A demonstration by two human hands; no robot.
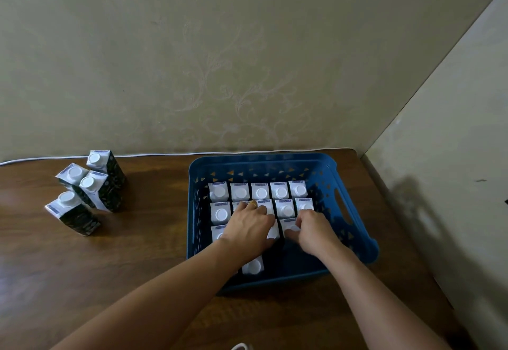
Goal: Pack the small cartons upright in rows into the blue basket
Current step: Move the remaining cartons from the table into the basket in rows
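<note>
The blue basket (354, 239) sits on the brown table at the right. Several small cartons with white caps stand upright in rows inside it, such as the back-row carton (260, 191). My left hand (248, 226), wearing a gold ring, lies flat over cartons in the second and third rows. My right hand (313, 230) grips a carton (288, 226) in the third row. One more carton (253, 266) stands alone near the basket's front wall. Several loose cartons (90, 185) with dark printed sides wait on the table at the left.
A white cable (137, 155) runs along the table's back edge against the patterned wall. A side wall stands close at the right of the basket. Bare wooden table (148, 234) lies between the loose cartons and the basket.
</note>
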